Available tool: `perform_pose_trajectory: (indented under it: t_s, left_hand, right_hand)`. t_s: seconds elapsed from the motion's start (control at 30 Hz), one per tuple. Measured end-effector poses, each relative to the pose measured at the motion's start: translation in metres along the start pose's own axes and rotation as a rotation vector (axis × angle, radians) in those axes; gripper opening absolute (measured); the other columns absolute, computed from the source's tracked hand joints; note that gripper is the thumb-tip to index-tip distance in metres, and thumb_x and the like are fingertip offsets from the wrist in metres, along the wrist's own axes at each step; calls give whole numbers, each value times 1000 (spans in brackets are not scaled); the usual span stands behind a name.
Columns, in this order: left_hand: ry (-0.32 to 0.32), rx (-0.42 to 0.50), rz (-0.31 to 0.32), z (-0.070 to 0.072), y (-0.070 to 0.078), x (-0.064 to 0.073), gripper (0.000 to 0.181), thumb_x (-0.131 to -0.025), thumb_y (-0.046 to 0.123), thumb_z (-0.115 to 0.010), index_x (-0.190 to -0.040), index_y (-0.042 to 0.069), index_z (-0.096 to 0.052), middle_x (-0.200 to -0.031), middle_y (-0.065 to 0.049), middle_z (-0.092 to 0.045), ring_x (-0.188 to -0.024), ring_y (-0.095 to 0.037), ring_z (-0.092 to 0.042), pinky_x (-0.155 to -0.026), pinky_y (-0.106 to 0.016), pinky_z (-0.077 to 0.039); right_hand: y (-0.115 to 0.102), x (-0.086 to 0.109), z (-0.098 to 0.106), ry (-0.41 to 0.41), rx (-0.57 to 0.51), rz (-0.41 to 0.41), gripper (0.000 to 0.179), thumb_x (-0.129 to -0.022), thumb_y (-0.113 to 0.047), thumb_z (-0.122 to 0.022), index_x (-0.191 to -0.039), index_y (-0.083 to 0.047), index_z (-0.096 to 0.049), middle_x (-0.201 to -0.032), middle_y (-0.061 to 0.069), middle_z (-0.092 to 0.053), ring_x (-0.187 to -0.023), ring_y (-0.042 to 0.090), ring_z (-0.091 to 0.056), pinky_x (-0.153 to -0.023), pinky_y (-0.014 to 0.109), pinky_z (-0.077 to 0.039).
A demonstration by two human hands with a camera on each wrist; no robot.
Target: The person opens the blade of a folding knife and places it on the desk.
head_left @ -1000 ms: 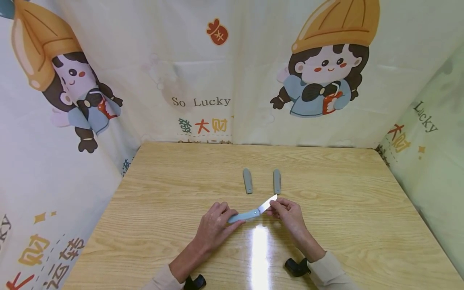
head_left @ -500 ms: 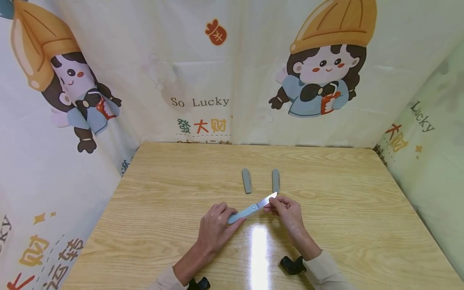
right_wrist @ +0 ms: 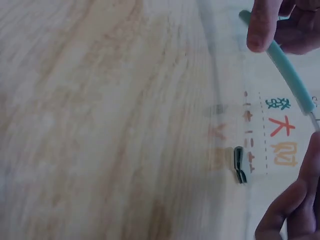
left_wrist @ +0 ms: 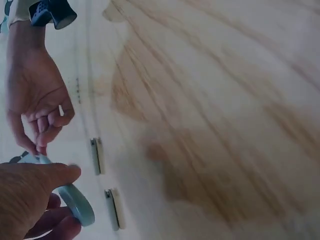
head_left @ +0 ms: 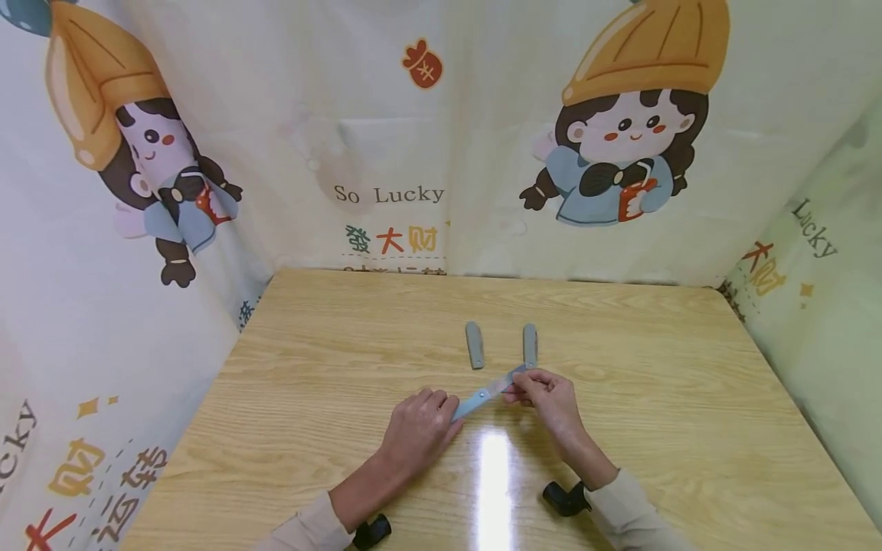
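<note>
A folding knife [head_left: 472,402] with a light blue handle is held between both hands above the table, its blade swung out nearly in line with the handle. My left hand [head_left: 422,430] grips the rear of the handle, whose rounded end [left_wrist: 80,206] pokes out beneath the thumb in the left wrist view. At the blade, my right hand [head_left: 554,402] pinches the metal near its tip between thumb and fingers, which cover part of it. The right wrist view shows the handle's [right_wrist: 290,75] long edge and only a short stretch of blade.
Two grey folded knives lie on the wooden table [head_left: 331,337] beyond the hands, one on the left [head_left: 475,345] and one on the right [head_left: 530,346]. The right one is close to the blade tip in the head view. A printed curtain [head_left: 482,153] hangs behind the table.
The blade has swung from an angle to nearly straight with the handle. My left hand has shifted forward and right, covering more of the handle. The grey knives stay put.
</note>
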State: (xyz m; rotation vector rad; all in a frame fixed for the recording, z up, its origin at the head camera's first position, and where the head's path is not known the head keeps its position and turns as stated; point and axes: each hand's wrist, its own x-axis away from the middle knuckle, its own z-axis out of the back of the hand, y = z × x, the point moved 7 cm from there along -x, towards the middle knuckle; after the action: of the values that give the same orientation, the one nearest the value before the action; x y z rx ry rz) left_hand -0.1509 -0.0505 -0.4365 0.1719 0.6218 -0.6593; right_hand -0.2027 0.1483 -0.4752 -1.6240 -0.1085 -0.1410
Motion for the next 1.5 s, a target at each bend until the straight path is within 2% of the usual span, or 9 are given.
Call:
perform_pose_trajectory:
  t_s: [0.17, 0.3, 0.43, 0.57, 0.73, 0.87, 1.1, 1.23, 1.5]
  left_hand:
    - [6, -6, 15, -4, -6, 0, 18, -77, 17, -85, -86, 9, -72, -74, -1, -62, -60, -10, -56, -45, -23, -48]
    - [5, -18, 6, -5, -10, -2, 17, -77, 15, -84, -85, 8, -71, -74, -2, -64, -60, -10, -58, -45, -23, -50]
    - [10, 4, 5, -4, -14, -1, 16, -77, 14, -85, -82, 8, -71, -72, -1, -65, -58, -9, -58, -44, -23, -49]
    - [29, 69, 39, -4, -23, 0, 12, -78, 11, -84, -82, 9, -73, -71, 0, -65, -55, -9, -58, -42, -23, -47]
    - [-8, 145, 155, -4, -46, -2, 10, -83, 16, -84, -88, 9, -78, -80, -1, -66, -63, -12, -63, -46, -27, -51]
    - [-90, 226, 289, -8, -69, -6, 12, -88, 20, -81, -90, 9, -80, -79, 0, -65, -63, -12, -63, -49, -27, -51]
    - [-262, 537, 567, -31, -106, -6, 16, -94, 18, -75, -99, 4, -80, -85, -1, -72, -69, -9, -65, -61, -30, -55]
    - [-290, 618, 648, -43, -120, -6, 17, -96, 16, -72, -100, 1, -79, -84, -2, -74, -68, -9, -64, -60, -30, -54]
    - [-377, 679, 802, -63, -137, -1, 19, -98, 16, -71, -97, -1, -79, -71, 0, -70, -60, -10, -61, -54, -25, -46]
  right_hand:
    - [-3, -1, -6, -70, -35, 49, 25, -101, -13, -66, -105, 12, -66, -90, 17, -74, -77, 21, -73, -83, 41, -57]
    - [-4, -2, -9, -107, -27, 78, 29, -101, -17, -67, -107, 12, -67, -92, 14, -75, -81, 21, -73, -84, 43, -57]
    - [-4, -2, -9, -120, -19, 58, 30, -101, -16, -66, -110, 12, -66, -94, 13, -76, -85, 20, -73, -86, 43, -56]
    - [-4, -1, -5, -104, -29, 24, 30, -104, -14, -61, -116, 14, -62, -95, 14, -74, -85, 20, -71, -86, 42, -56]
    - [1, 2, 2, -93, -19, -6, 31, -105, -15, -60, -115, 14, -59, -93, 15, -71, -82, 21, -68, -84, 39, -56]
    - [1, 2, 7, -52, -51, -11, 28, -104, -16, -61, -112, 11, -60, -89, 12, -69, -80, 20, -66, -81, 36, -56]
    - [-3, 2, 10, -11, -108, 4, 16, -103, -15, -62, -104, 1, -63, -86, 9, -67, -76, 17, -65, -79, 35, -56]
    - [-3, 3, 9, -10, -103, -7, 20, -104, -14, -61, -107, 6, -61, -86, 9, -66, -76, 16, -64, -80, 35, -56]
    - [2, 4, 9, -6, -96, -12, 25, -104, -12, -60, -110, 12, -59, -86, 10, -65, -76, 17, -63, -77, 33, -56]
